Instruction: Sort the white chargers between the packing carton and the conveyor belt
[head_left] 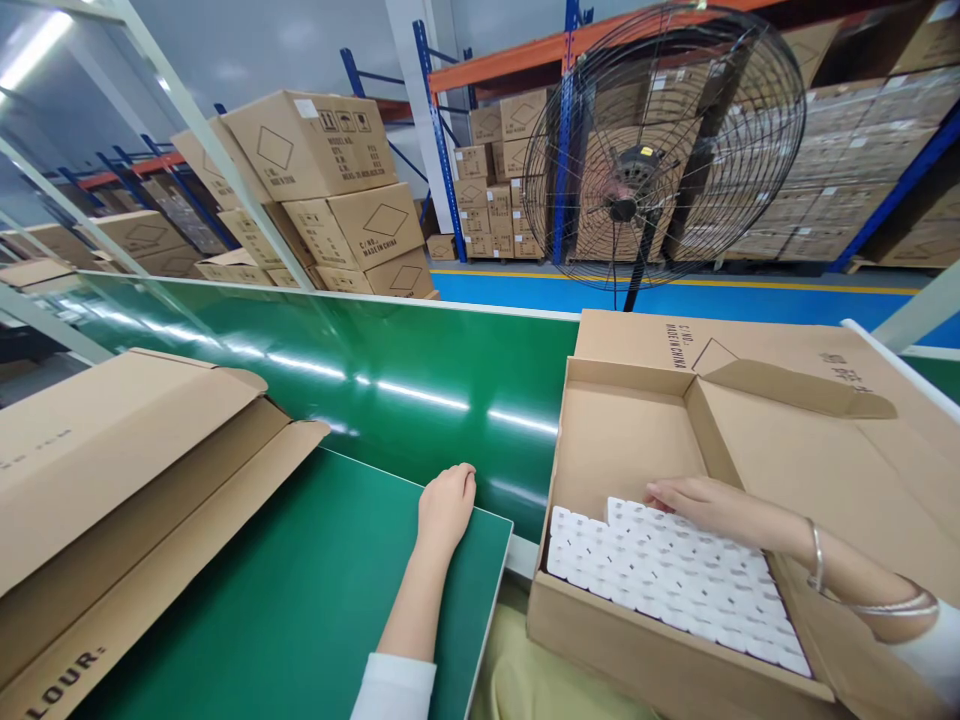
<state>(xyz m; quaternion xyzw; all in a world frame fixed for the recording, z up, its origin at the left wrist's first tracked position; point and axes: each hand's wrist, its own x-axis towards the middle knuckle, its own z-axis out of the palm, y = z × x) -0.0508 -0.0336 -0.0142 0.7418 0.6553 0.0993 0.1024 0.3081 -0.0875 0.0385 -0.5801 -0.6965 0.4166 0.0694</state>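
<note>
My left hand (448, 500) is closed, with its fingers curled over the far edge of a green tabletop (300, 600). What those fingers hold, if anything, is hidden. Over on the right, my right hand (701, 502) reaches into an open cardboard carton (637, 400) with its fingers stretched out. Its fingertips touch or hover just above the back row of small white boxes (667, 575), packed in tight rows in the near part of the carton. Bare cardboard shows behind those rows.
An open carton with raised flaps (127, 440) lies on the left of the tabletop. Beyond runs a shiny green conveyor belt (420, 360). A large black fan (637, 190) stands behind it, with stacked cartons (352, 225) and storage racks farther back.
</note>
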